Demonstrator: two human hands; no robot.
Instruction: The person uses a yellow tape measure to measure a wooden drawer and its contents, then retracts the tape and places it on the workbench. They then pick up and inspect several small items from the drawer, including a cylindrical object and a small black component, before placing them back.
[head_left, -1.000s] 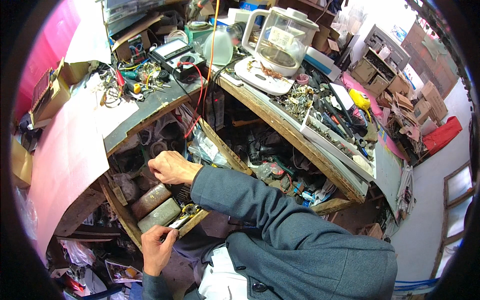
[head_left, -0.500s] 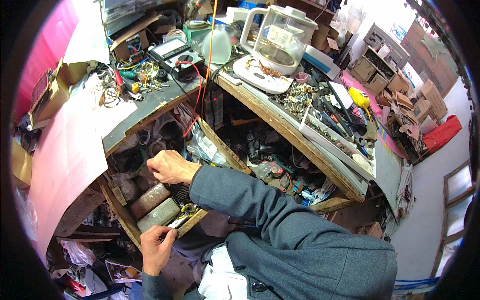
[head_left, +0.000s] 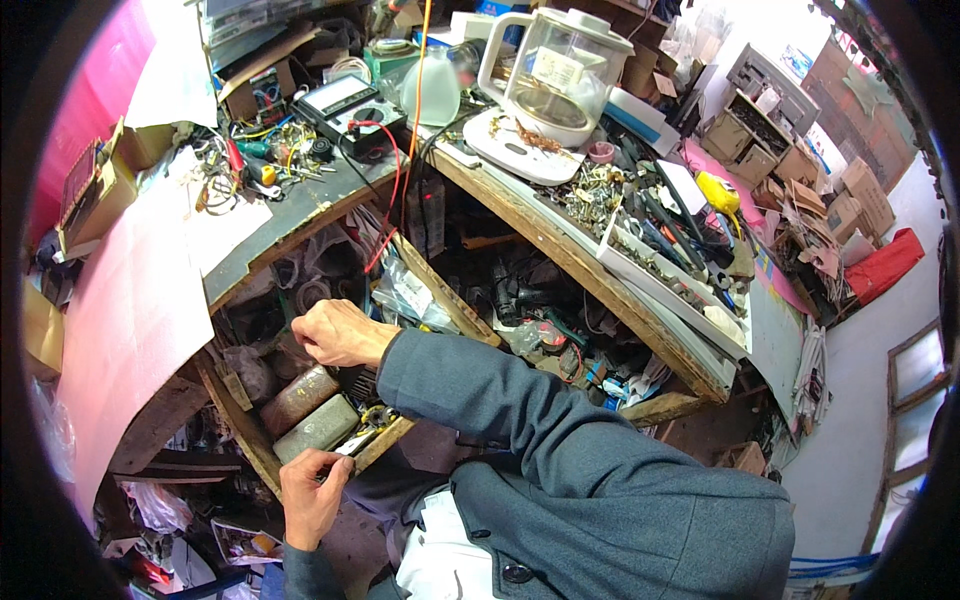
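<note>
A wooden drawer (head_left: 232,422) stands pulled out from under the bench, full of odds and ends. At its near edge my left hand (head_left: 312,497) is closed, with thumb and fingers bent over the front board. Deeper inside hovers my right hand (head_left: 345,333), its fingers curled downward; whatever they hold, if anything, is hidden. Just below it lie a rusty brown metal box (head_left: 300,400) and a greyish-green metal box (head_left: 318,430), side by side. Beside these are small yellow-and-black parts (head_left: 378,418). A clear plastic bag (head_left: 408,297) rests further right.
A multimeter (head_left: 352,115) with red and black leads sits on the bench. A glass kettle (head_left: 560,80) stands on its white base beside loose screws. Tools fill a white tray (head_left: 650,268). A second open drawer (head_left: 665,410) at right holds tangled parts.
</note>
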